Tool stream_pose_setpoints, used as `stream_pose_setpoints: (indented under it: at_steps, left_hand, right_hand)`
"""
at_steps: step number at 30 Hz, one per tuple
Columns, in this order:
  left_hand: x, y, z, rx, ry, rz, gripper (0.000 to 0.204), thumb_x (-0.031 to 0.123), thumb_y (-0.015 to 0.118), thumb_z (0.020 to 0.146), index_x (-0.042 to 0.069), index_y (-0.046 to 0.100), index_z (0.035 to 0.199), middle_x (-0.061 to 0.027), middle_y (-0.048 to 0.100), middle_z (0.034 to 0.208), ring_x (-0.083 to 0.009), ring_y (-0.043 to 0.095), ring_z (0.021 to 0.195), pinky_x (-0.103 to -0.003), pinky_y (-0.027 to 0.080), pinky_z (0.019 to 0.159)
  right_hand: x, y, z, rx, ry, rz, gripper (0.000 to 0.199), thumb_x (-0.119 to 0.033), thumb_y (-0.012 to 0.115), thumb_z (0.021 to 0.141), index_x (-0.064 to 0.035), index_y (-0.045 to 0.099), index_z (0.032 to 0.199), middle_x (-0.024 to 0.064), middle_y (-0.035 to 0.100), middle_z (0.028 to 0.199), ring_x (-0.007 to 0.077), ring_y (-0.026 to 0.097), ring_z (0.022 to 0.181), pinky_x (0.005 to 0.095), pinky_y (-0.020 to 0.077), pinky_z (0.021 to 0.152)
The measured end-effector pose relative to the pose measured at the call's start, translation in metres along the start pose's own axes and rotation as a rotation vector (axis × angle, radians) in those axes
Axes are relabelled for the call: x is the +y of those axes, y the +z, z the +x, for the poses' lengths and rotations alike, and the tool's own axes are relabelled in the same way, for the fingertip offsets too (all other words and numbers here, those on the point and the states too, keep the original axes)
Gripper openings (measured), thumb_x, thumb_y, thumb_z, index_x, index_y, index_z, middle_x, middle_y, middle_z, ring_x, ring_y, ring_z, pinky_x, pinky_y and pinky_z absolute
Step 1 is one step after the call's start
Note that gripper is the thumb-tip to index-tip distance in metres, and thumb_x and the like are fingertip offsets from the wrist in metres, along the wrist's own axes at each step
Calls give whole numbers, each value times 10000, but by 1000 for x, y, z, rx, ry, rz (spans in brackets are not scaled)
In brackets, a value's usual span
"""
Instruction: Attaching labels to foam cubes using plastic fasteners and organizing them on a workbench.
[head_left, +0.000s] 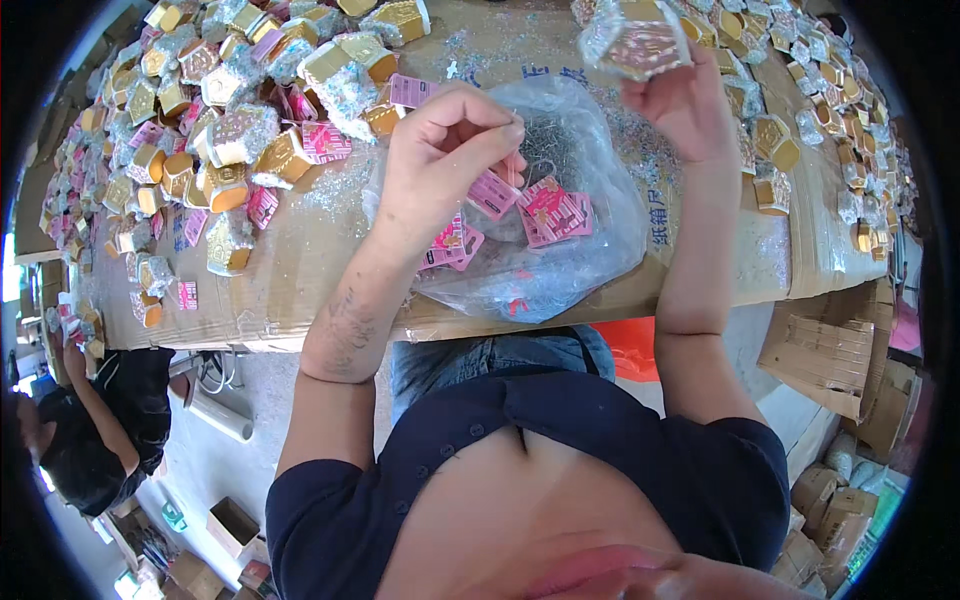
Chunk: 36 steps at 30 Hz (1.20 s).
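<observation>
My left hand (pixel 447 150) hovers over a clear plastic bag (pixel 600 250) on the cardboard-covered table (pixel 320 270), fingers pinched on something small that I cannot make out. Inside the bag lie pink tags (pixel 553 210) and a heap of thin metal hooks (pixel 555 140). My right hand (pixel 680 105) is raised at the far side of the bag and holds a glittery hexagonal gold box (pixel 640 40) wrapped in clear film.
Several gold and glitter hexagonal boxes (pixel 240 140) and pink tags are piled over the table's left and far side, more along the right edge (pixel 800 120). Another person (pixel 100 430) crouches at lower left. Cardboard cartons (pixel 830 350) are stacked at the right.
</observation>
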<state>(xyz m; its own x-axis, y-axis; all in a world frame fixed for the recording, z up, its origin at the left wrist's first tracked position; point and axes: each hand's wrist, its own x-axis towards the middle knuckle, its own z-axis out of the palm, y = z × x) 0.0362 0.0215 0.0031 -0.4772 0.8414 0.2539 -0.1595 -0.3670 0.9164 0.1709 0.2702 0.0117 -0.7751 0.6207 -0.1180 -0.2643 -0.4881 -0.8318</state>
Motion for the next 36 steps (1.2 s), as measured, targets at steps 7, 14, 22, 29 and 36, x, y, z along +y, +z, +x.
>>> stream_pose_setpoints:
  at_steps: [7,14,22,29,36]
  left_hand:
    - [-2,4,-3,5,53,166,48,-43,636,863,-30,593,846,-55,561,870,-119,650,697,-229,524,590]
    - [0,7,-5,-19,71,237,65,-42,636,861,-29,582,829,-61,553,890,-116,650,692,-217,518,580]
    - [3,5,-5,-20,44,83,55,-35,629,874,-23,583,847,-60,589,826,-122,650,678,-239,529,592]
    - [5,3,-4,18,-93,-58,23,-6,624,886,-15,607,872,-82,648,734,-134,650,632,-248,528,589]
    - [6,1,-4,13,-164,-149,41,18,627,887,-12,621,861,-84,652,732,-135,653,623,-245,528,577]
  right_hand:
    - [35,44,-19,-369,292,201,515,-500,321,1010,-83,570,1180,88,626,897,146,472,595,275,381,522]
    - [47,45,-18,-505,388,247,503,-494,292,1019,-108,572,1179,83,665,962,164,560,646,325,449,582]
    - [55,45,-17,-505,536,383,509,-483,288,1020,-85,564,1176,169,641,969,165,543,642,313,448,584]
    - [56,46,-18,-473,496,344,503,-471,290,1018,-79,559,1183,166,641,978,179,549,655,316,463,594]
    - [56,46,-17,-478,498,358,504,-473,297,1017,-75,554,1191,169,643,985,189,559,671,321,477,586]
